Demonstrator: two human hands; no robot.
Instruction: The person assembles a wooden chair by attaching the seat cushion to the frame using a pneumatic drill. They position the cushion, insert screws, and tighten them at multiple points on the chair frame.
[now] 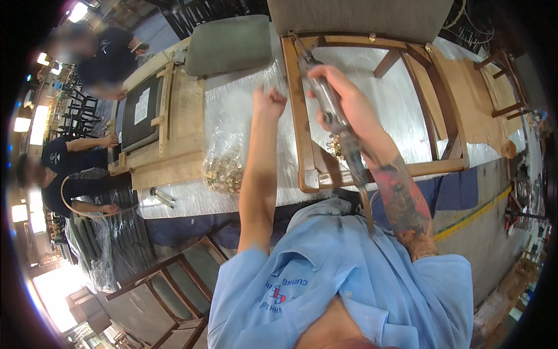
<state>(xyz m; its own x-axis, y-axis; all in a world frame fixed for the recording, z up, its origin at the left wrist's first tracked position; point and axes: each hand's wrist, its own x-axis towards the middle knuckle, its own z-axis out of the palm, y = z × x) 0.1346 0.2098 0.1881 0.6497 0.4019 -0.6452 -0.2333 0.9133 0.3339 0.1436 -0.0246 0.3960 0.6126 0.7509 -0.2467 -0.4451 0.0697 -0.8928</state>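
Grasping a power tool [333, 116], the right hand [349, 99] was over a chair frame [300, 131]. The left hand [269, 104] was curled, contents unclear.

1. I count two hands: one left hand [270, 106], one right hand [350, 98].
2. One power tool [332, 111].
3. One wooden chair frame [298, 119].
4. One green cushion [231, 46].
5. Two piles of metal fittings [224, 173], pieces too many for me to count.
6. I see two co-workers [107, 61].
7. At least two more chairs [174, 285].
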